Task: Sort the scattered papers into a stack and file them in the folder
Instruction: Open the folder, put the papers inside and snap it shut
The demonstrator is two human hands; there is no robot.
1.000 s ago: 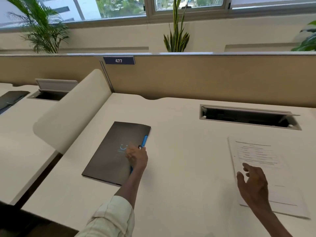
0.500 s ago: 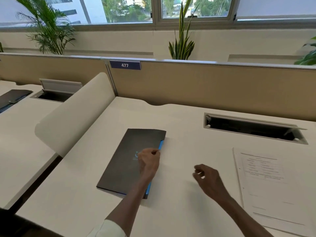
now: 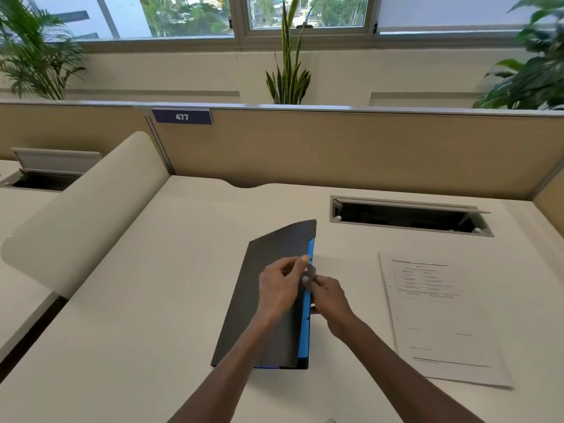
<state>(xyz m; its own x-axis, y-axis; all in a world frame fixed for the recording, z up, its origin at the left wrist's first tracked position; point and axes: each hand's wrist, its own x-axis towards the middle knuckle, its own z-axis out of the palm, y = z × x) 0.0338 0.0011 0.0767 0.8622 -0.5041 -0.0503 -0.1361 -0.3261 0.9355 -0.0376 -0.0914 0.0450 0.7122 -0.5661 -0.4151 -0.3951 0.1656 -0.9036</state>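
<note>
Both hands have come together at the folder's open edge since a moment ago, when the right hand hovered apart over bare bench and the left rested alone on the cover. Now the left hand (image 3: 282, 288) pinches the dark cover's right edge between thumb and fingertips, lifting that edge so the cover bows upward. Just beside it, the right hand (image 3: 328, 296) has its fingers curled at the same edge, touching the cover or the blue strip beneath; exactly which it has hold of cannot be told.

The folder (image 3: 268, 300), dark grey with a blue inner lining (image 3: 306, 325) showing along its right side, lies in the centre of the frame on the pale bench (image 3: 152, 300), its spine to the left. The stack of printed papers (image 3: 439, 319) lies flat at centre right, near the folder but apart from it.

Above the papers, a cable hatch (image 3: 409, 215) stands open in the bench. At upper left, a blue tag reading 477 (image 3: 182, 116) hangs on the tan divider (image 3: 335, 148).
</note>
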